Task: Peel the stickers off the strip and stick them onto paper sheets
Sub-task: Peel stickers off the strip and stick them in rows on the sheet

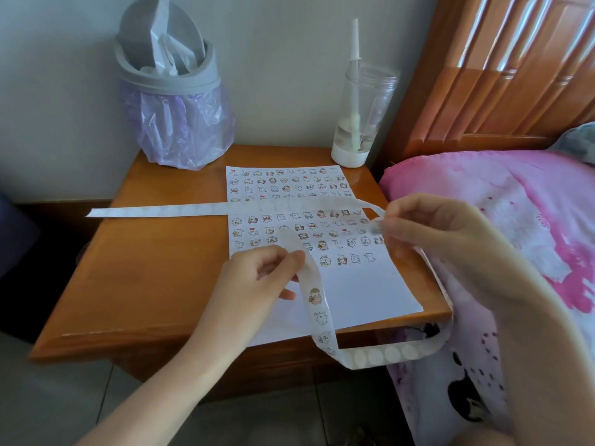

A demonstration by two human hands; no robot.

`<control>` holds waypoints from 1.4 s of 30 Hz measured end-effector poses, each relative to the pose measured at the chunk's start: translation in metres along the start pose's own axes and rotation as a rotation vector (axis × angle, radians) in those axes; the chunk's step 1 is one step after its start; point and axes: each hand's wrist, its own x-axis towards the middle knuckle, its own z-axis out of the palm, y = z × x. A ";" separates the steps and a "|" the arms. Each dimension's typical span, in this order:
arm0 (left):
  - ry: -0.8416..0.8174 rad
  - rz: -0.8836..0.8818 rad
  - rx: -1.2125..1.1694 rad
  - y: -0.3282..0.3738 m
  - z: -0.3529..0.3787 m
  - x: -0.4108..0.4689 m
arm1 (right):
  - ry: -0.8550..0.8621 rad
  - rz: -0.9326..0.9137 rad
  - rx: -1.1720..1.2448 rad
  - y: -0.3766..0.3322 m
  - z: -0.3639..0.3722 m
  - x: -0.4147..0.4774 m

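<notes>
Lying with its long axis left to right, the strip crosses the tabletop and the paper sheet. Its free end points left and sticks out past the left edge of the tabletop. At the right edge of the sheet the right hand pinches the strip with curled fingertips; I cannot tell if a sticker is between them. Another part of the strip hangs from the left hand, which pinches it above the sheet. This part goes down past the front edge of the tabletop and then bends right towards the bed. Rows of stickers fill the far part of the sheet, and the near part is white. Wood shows to the left of the sheet. A bin and a bottle stand at the far edge.
</notes>
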 end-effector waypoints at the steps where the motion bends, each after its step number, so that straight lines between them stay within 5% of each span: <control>1: -0.009 0.003 0.023 -0.001 0.000 0.000 | 0.062 0.064 -0.036 0.008 -0.009 0.003; 10: -0.064 0.026 0.169 -0.009 0.002 -0.001 | 0.093 0.344 -0.265 0.044 -0.017 0.019; 42: -0.115 0.052 0.331 -0.020 0.009 0.004 | 0.090 0.325 -0.423 0.059 -0.012 0.028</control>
